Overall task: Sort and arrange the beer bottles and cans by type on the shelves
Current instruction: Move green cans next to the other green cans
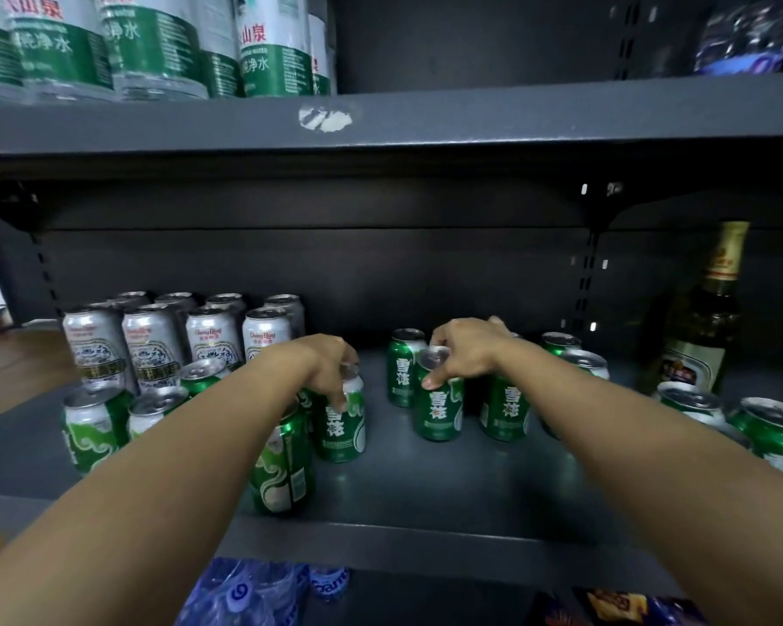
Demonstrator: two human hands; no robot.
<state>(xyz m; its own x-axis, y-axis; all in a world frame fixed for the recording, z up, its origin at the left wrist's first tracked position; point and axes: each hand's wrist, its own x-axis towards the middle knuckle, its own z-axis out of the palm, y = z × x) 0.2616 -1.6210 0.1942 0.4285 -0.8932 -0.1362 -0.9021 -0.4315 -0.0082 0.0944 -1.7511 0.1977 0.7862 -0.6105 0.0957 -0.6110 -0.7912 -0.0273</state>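
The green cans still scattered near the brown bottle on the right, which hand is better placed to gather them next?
Probably the right hand: it grips a green can beside those scattered cans; the left hand holds another can farther away.

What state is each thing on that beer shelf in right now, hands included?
Left hand: grips a green can from above.
Right hand: grips another green can by its top.
Silver cans: upright, grouped at back left.
Other green cans: upright, scattered.
Brown bottle: upright, capped, far right.
Shelf: partly bare in the middle.
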